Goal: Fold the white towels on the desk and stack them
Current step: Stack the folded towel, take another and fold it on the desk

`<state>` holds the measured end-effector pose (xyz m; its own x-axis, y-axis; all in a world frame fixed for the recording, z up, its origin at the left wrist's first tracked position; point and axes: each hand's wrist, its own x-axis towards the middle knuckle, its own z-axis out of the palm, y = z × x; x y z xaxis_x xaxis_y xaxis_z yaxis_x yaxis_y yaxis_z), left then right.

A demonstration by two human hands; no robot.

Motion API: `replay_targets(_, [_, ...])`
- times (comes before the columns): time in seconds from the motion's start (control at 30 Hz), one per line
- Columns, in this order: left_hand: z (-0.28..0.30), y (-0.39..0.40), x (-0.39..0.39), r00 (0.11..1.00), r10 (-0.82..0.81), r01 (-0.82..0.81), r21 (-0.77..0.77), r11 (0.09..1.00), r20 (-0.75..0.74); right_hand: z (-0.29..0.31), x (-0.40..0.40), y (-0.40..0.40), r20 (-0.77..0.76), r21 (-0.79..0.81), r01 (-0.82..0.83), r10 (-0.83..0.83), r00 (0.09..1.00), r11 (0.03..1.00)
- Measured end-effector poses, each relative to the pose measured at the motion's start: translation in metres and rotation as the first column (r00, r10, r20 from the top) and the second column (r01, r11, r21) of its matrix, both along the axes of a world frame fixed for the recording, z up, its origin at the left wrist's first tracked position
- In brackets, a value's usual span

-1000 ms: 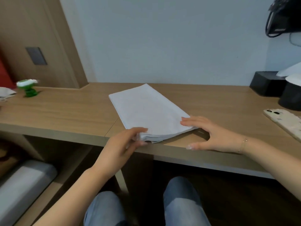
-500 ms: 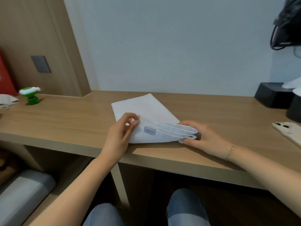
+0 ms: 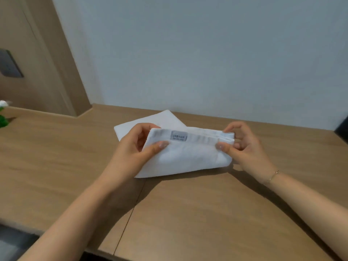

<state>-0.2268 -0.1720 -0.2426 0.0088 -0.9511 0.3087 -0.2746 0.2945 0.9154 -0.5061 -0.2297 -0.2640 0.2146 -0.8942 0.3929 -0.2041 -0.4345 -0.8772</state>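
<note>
At frame centre, your left hand and right hand pinch the white towel's lifted edge mid-fold; next, probably lay it flat on the tabletop.

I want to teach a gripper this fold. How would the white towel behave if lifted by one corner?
Probably floppy: the white towel bends over where the left hand and right hand pinch its edge. Likely light, since fingertip pinches lift it. Its stacked layers would probably slip apart and unfold.
</note>
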Motion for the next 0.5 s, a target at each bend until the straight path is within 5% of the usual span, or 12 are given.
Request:
replay_targets(0.27, [0.028, -0.066, 0.020, 0.982, -0.019, 0.090, 0.378, 0.921, -0.189, 0.017, 0.006, -0.033, -0.036, 0.223, -0.021, 0.029, 0.999, 0.975])
replay_targets(0.5, [0.069, -0.061, 0.033, 0.973, 0.076, 0.058, 0.546, 0.836, -0.219, 0.040, 0.019, -0.011, -0.210, 0.514, 0.007, 0.118, 0.971, 0.858])
